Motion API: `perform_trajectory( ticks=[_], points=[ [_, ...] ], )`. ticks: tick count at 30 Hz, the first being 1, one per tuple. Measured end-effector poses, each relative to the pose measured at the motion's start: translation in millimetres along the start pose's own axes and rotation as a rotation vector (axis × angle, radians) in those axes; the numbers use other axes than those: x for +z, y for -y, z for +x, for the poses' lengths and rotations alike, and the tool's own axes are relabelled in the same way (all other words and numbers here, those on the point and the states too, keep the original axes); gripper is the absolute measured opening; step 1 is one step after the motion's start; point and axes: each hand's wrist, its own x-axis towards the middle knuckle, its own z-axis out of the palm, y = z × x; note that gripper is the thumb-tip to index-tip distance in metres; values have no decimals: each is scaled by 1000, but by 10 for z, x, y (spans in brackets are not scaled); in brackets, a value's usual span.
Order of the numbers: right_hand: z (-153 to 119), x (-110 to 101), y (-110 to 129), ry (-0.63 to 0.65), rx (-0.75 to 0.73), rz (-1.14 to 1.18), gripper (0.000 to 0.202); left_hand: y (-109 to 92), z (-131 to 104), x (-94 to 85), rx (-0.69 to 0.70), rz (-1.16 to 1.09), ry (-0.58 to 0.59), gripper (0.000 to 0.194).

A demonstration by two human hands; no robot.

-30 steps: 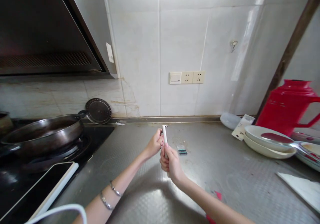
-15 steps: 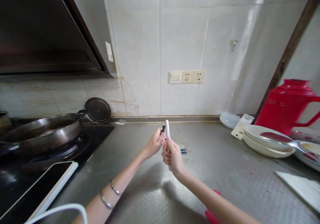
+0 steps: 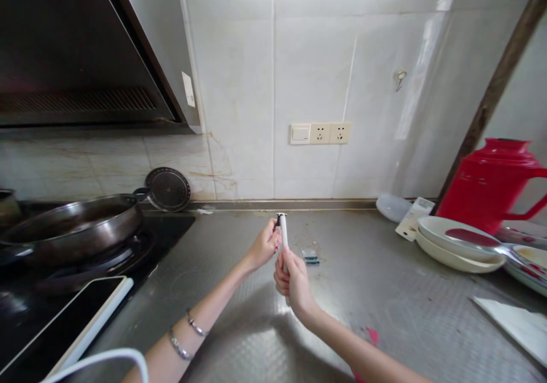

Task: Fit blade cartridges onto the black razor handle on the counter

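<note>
My right hand [image 3: 294,280] is wrapped round a slim white stick-like handle [image 3: 284,232], which stands nearly upright above the steel counter. Just left of it, my left hand [image 3: 265,245] pinches a small black-tipped piece [image 3: 278,221]. A thin flat crosspiece [image 3: 282,215], like a razor head, shows at the top, where the two parts meet. Which part carries it is too small to tell. Behind my right hand, a small clear pack with dark teal strips [image 3: 311,259] lies on the counter. My fingers hide the lower ends of both held things.
Left, a steel pan [image 3: 77,229] sits on the black stove, with a phone [image 3: 72,326] and white cable [image 3: 111,353] nearer. Right stand stacked plates [image 3: 461,255], a red jug [image 3: 491,183] and a white card [image 3: 414,219]. Red scraps [image 3: 372,335] lie near my right forearm.
The white handle's top has come lower and left against the black-tipped piece, and a flat crosspiece now shows there. My right hand has shifted slightly left and down; more of the clear pack shows.
</note>
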Motion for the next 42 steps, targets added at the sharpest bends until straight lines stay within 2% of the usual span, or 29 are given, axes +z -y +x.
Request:
perform_trajectory(
  ticks=[6, 11, 17, 20, 25, 30, 33, 36, 39, 42],
  points=[
    [25, -8, 33, -9, -76, 20, 47, 21, -2, 5, 10, -39, 29, 23],
    [21, -25, 7, 15, -14, -7, 47, 23, -1, 1, -3, -41, 16, 25],
    [29, -22, 7, -19, -64, -6, 49, 28, 6, -6, 23, -74, 30, 26],
    [22, -24, -3, -3, -30, -19, 49, 18, 10, -10, 11, -71, 16, 26],
    [25, -26, 4, 4, -79, 0, 48, -27, 2, 2, 12, -73, 25, 26],
    [-37, 4, -59, 52, -8, -45, 42, -65, 18, -51, 24, -52, -15, 26],
    [-33, 49, 139, 46, -144, -79, 33, -37, 81, -171, 73, -94, -32, 28],
    [53, 35, 568, 75, -308, -185, 28, 13, 145, -295, 113, -144, -43, 31],
    [161, -90, 1016, 184, -319, -410, 28, 31, 154, -341, 116, -121, -37, 30],
    [213, -269, 1328, 310, -318, -693, 34, -9, 111, -300, 89, -52, -16, 29]
  ],
)
